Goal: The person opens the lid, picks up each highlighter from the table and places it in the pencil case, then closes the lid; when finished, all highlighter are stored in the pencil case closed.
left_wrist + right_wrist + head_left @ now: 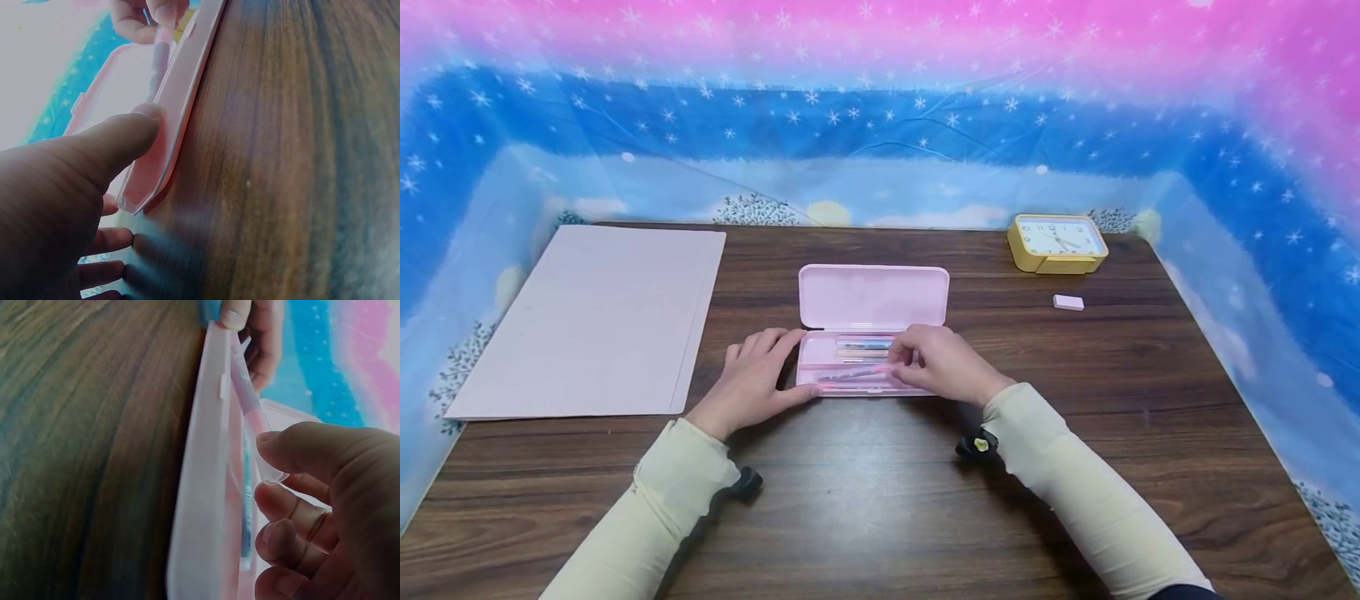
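A pink pencil case lies on the table with its lid swung back. My left hand is spread at its left end: the thumb presses the front wall, one finger touches the left end, and the others rest on the table. Between thumb and fingers, my right hand pinches the end of a pink-and-clear pen. That pen slants along the front of the case, its far end near my left thumb. Behind it, other slim writing things lie in the case, partly hidden by my right hand.
On the left lies a large pale pink folder or board. A yellow clock stands at the back right, with a small white eraser in front of it. A snowflake-patterned cloth hangs round the table's back and sides.
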Motion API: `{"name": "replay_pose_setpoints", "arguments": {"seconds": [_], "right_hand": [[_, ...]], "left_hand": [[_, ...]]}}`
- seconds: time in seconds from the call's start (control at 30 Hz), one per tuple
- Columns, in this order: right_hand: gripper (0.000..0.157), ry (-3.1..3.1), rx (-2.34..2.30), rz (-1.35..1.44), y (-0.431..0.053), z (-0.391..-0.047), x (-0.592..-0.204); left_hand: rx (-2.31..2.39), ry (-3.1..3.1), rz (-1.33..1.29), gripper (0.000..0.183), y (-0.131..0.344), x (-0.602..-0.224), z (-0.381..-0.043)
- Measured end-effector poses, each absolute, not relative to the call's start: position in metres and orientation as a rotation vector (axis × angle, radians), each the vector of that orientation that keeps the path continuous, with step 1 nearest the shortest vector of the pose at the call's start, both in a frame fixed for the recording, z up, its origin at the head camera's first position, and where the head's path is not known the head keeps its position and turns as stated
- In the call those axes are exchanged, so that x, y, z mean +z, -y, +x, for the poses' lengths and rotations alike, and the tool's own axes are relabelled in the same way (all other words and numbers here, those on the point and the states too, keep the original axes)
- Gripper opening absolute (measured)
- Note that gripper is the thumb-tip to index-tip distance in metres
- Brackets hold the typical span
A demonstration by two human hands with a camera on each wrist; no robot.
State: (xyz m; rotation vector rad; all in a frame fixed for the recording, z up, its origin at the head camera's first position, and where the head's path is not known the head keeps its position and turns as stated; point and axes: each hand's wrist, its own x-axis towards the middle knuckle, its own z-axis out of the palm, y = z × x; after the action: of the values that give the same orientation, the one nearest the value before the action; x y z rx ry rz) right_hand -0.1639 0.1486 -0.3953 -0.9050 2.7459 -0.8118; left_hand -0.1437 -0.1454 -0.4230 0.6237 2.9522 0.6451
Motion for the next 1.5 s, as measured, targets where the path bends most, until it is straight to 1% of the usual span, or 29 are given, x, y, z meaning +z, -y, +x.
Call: {"name": "replay_pose_setpoints", "arguments": {"seconds": [0.07, 0.17, 0.73, 0.87, 1.1, 1.5], "right_hand": [[0.002, -2.75, -0.791, -0.906, -0.147, -0.164, -0.397], [0.007, -2.749, -0.775, -0.897, -0.146, -0.164, -0.397], [0.005, -2.726, -0.86, -0.821, -0.149, -0.165, -0.393], [0.005, -2.756, -0.915, -0.807, -0.153, -0.167, -0.387], [0.011, -2.817, -1.019, -0.795, -0.164, -0.174, -0.373], [0.016, -2.889, -1.132, -0.607, -0.189, -0.192, -0.343]], "left_hand": [[0.644, -2.954, 0.625, 0.084, 0.145, -0.422, -0.144], [0.645, -2.953, 0.618, 0.084, 0.145, -0.421, -0.143], [0.645, -2.949, 0.604, 0.085, 0.144, -0.419, -0.144], [0.641, -2.955, 0.607, 0.085, 0.144, -0.419, -0.144], [0.64, -2.962, 0.611, 0.084, 0.144, -0.418, -0.144], [0.631, -2.963, 0.61, 0.084, 0.144, -0.424, -0.143]]}}
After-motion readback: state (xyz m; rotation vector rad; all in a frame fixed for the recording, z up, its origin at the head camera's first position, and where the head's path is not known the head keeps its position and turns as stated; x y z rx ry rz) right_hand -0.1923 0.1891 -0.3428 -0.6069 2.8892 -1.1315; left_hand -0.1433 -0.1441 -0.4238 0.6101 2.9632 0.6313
